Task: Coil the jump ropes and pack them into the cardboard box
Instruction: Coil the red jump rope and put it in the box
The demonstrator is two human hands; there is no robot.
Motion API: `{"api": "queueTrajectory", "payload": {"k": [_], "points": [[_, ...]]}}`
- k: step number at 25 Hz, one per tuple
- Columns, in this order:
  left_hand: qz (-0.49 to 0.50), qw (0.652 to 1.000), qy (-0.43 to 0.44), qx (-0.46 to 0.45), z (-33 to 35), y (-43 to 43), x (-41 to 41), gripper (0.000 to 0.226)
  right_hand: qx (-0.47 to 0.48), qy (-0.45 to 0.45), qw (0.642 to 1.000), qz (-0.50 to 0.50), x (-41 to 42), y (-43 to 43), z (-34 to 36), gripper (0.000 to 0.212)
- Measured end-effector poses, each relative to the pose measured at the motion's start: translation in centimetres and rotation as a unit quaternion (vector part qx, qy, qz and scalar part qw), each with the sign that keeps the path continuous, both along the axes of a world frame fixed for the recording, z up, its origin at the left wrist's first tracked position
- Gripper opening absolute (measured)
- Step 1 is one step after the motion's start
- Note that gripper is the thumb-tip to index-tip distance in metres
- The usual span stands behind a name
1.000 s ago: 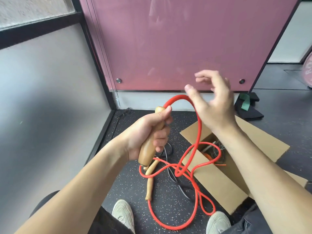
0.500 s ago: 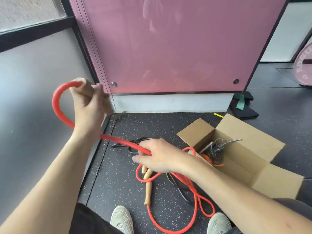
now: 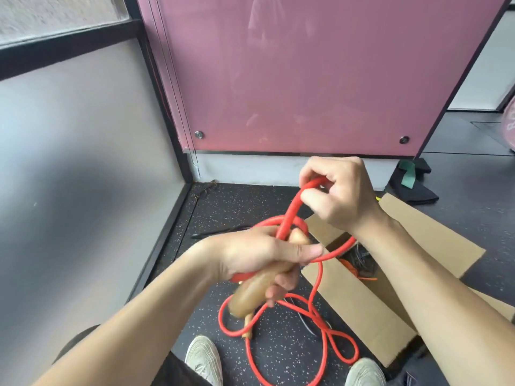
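Observation:
My left hand [image 3: 259, 254] grips a wooden handle [image 3: 250, 296] of the red jump rope [image 3: 289, 218], with one loop of rope lying over it. Just above and to the right, my right hand [image 3: 340, 190] pinches the red rope and holds a second loop up. The rest of the rope trails in loose loops on the dark floor between my shoes, where its second wooden handle [image 3: 248, 327] hangs. The open cardboard box [image 3: 354, 299] sits on the floor to the right, under my right forearm, with dark and orange ropes [image 3: 359, 263] inside.
A pink panel and a grey wall close off the corner ahead and to the left. A black rope [image 3: 220, 232] lies on the speckled floor behind my hands. Dark and green items [image 3: 409, 182] rest beyond the box. My shoes [image 3: 203, 360] stand at the bottom.
My left hand came down from the upper left to the middle with the handle. My right hand rose from the floor and carried a rope loop up over the handle.

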State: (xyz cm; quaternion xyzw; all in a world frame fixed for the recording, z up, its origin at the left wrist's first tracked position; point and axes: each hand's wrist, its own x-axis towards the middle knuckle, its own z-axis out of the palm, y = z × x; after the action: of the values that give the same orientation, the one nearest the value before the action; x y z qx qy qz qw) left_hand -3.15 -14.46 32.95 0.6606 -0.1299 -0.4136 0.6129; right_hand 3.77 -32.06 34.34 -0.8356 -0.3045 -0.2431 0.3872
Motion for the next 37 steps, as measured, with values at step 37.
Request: {"api": "queueTrajectory", "payload": {"k": [37], "points": [[0.117,0.95,0.142,-0.251,2.7,0.0,-1.0,0.03,0.22,0.147,0.96,-0.095,-1.8,7.1,-7.0,0.025]]}}
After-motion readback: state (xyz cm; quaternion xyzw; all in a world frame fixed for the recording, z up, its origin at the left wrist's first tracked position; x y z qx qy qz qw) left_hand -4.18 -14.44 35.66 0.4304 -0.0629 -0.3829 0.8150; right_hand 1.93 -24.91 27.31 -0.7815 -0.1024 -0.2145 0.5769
